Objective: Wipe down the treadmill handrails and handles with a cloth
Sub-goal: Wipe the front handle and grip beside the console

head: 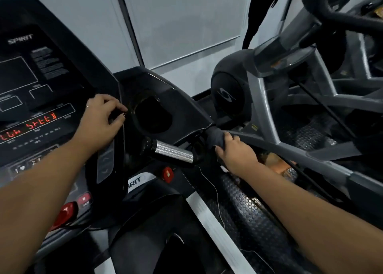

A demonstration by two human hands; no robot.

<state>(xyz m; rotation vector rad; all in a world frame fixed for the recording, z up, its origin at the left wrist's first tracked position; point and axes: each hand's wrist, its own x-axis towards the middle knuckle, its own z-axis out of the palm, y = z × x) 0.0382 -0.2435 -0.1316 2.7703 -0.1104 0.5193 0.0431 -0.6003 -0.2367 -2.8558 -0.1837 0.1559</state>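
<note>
Pale walls [176, 25] stand far. Our right hand [234, 152] clamps the cloth [215, 135] round the handrail [279, 146] to rub it; our left hand [101, 118] curls its fingers on the console [41, 76], probably steadying us.

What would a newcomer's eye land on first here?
The red LED text glows on the treadmill console, left, where the left hand holds its edge. At centre right, the right hand grips a grey cloth wrapped on the handrail, beside a shiny chrome handle.

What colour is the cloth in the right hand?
The cloth is dark grey; head view shows it.
</note>
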